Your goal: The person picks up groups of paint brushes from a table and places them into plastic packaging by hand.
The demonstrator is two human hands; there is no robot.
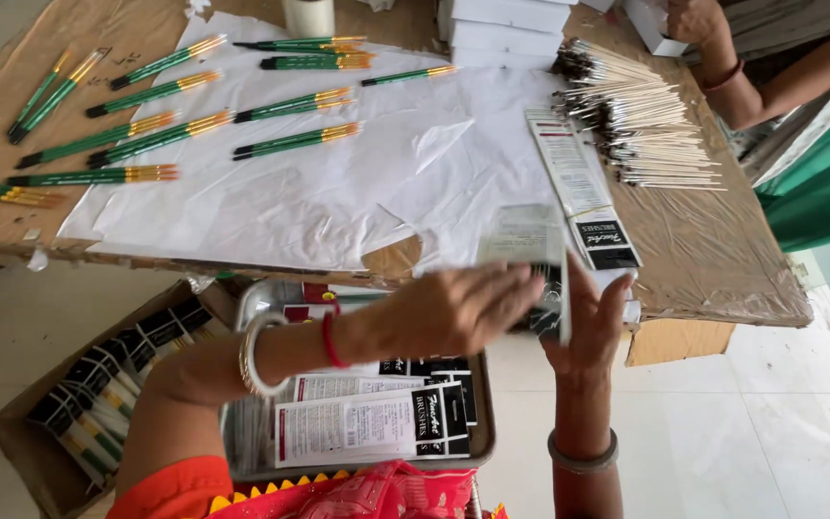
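A blurred packet stack (535, 274) is gripped between the left hand (463, 309) and right hand (593, 327), fingers pressed together, its near end hidden.

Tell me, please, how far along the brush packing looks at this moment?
Done: filled packets stand in the cardboard box. In hand: the left hand and right hand hold a packet. Left: green brushes on white paper, the unfinished brush pile, flat packets in the tray.
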